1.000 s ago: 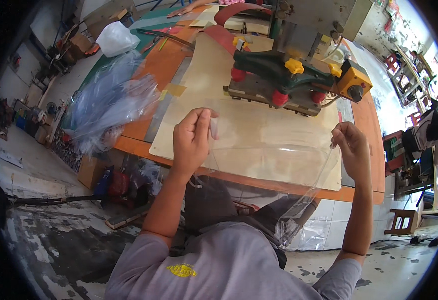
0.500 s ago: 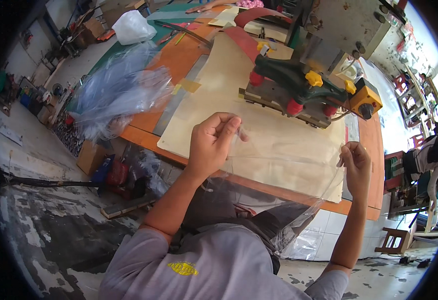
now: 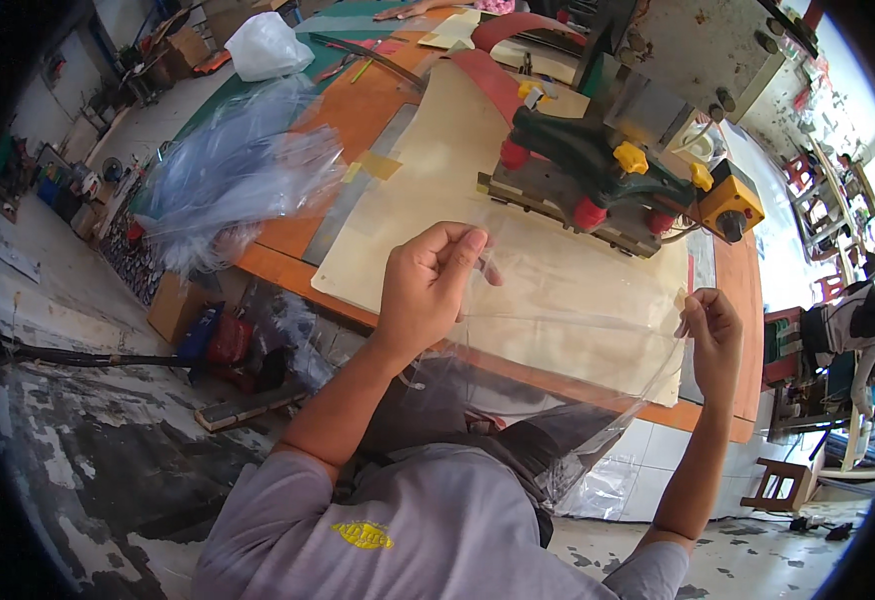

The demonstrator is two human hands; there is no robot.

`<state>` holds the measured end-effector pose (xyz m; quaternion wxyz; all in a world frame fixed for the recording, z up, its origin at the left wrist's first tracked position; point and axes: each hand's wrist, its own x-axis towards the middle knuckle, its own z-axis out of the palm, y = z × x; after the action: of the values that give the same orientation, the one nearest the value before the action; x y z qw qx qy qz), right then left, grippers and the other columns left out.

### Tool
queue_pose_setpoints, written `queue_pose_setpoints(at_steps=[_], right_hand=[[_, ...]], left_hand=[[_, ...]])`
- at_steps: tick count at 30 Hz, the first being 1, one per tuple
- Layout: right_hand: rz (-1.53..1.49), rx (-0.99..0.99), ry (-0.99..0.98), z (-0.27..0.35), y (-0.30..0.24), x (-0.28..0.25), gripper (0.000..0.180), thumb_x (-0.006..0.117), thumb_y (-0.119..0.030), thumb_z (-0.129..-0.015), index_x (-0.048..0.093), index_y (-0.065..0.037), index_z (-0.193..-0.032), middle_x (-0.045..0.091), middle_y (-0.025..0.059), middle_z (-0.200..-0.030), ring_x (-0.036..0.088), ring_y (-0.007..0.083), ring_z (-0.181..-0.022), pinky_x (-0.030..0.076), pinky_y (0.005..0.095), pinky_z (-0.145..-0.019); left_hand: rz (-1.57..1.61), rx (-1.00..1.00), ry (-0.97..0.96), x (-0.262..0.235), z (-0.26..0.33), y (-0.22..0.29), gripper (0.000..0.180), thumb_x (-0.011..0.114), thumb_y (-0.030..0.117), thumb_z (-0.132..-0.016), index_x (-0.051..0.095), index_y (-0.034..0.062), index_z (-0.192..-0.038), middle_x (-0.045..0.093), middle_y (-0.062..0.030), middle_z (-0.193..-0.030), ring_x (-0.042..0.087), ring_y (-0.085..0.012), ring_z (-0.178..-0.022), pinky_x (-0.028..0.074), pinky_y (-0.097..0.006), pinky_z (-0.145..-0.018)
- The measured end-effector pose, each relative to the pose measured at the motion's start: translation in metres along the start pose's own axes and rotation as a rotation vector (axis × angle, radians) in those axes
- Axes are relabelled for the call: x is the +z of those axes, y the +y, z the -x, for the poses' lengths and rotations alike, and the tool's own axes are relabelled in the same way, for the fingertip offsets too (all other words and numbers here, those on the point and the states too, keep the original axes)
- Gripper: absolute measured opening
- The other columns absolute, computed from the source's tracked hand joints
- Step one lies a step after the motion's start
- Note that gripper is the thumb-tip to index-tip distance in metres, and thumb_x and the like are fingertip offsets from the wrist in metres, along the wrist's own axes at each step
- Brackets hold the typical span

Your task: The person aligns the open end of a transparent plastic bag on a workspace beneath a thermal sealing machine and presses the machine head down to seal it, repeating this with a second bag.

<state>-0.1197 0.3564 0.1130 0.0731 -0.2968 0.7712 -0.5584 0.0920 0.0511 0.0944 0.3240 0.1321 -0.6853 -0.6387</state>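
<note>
A clear plastic sheet (image 3: 568,335), perhaps a bag, is stretched between my two hands above the near edge of the table. My left hand (image 3: 426,285) pinches its upper left corner between thumb and fingers. At the upper right corner, my right hand (image 3: 715,335) grips it in the same way. The lower part of the plastic hangs past the table edge over my lap. Beyond my hands stands a machine with a dark green arm (image 3: 603,165), yellow knobs and red feet, above a cream board (image 3: 408,195) that covers much of the tabletop.
A loose pile of clear plastic (image 3: 243,175) lies on the table's left side, with a white plastic bag (image 3: 268,48) behind it. A yellow control box (image 3: 731,205) juts from the machine's right. Another person's hand (image 3: 403,12) rests at the far edge. A wooden stool (image 3: 780,485) stands right.
My left hand has shifted very slightly to the right with the plastic corner. My right hand keeps its grip almost in place, and the whole view has tilted a little.
</note>
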Motion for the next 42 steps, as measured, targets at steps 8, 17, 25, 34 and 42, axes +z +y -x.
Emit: queue_pose_setpoints(at_steps=[8, 17, 25, 34, 42], right_hand=[[0.016, -0.001, 0.000, -0.002, 0.004, 0.001, 0.017, 0.064, -0.015, -0.105, 0.063, 0.001, -0.098, 0.060, 0.0011, -0.081, 0.056, 0.0071, -0.071, 0.049, 0.0238, -0.063], [0.073, 0.033, 0.048, -0.028, 0.049, 0.013, 0.019, 0.069, -0.016, -0.101, 0.067, 0.003, -0.101, 0.067, 0.0057, -0.082, 0.064, 0.0095, -0.071, 0.054, 0.0261, -0.060], [0.425, 0.203, -0.013, -0.058, 0.075, 0.044, 0.020, 0.072, -0.017, -0.096, 0.072, 0.003, -0.097, 0.069, 0.0114, -0.077, 0.066, 0.0158, -0.062, 0.053, 0.0335, -0.061], [0.543, -0.140, 0.066, -0.053, 0.100, 0.062, 0.007, 0.070, -0.002, -0.092, 0.071, 0.003, -0.096, 0.066, 0.0171, -0.087, 0.068, 0.0310, -0.074, 0.054, 0.0401, -0.071], [0.621, -0.197, 0.132, -0.045, 0.101, 0.072, 0.008, 0.070, 0.000, -0.092, 0.065, -0.001, -0.098, 0.063, 0.0135, -0.090, 0.064, 0.0323, -0.076, 0.052, 0.0402, -0.069]], left_hand=[[-0.023, -0.031, 0.002, 0.002, -0.005, -0.009, 0.030, 0.057, 0.022, -0.110, 0.069, -0.0048, -0.105, 0.072, -0.0073, -0.077, 0.055, -0.0040, -0.048, 0.035, -0.021, -0.041], [-0.172, -0.171, -0.075, 0.002, -0.041, -0.051, 0.033, 0.056, 0.027, -0.110, 0.070, -0.0017, -0.102, 0.067, -0.0041, -0.071, 0.048, -0.0058, -0.042, 0.039, -0.025, -0.041], [-0.633, -0.238, -0.197, -0.001, -0.080, -0.105, 0.030, 0.060, 0.023, -0.107, 0.070, -0.0031, -0.096, 0.062, -0.0036, -0.063, 0.054, -0.0120, -0.045, 0.042, -0.032, -0.043], [-0.632, -0.209, -0.023, 0.017, -0.074, -0.094, 0.013, 0.063, 0.010, -0.101, 0.068, -0.0014, -0.100, 0.067, -0.0085, -0.062, 0.064, -0.0147, -0.052, 0.048, -0.033, -0.053], [-0.882, -0.141, -0.124, 0.016, -0.074, -0.095, 0.012, 0.065, 0.013, -0.100, 0.069, 0.0020, -0.101, 0.067, -0.0136, -0.063, 0.067, -0.0236, -0.054, 0.050, -0.036, -0.056]])
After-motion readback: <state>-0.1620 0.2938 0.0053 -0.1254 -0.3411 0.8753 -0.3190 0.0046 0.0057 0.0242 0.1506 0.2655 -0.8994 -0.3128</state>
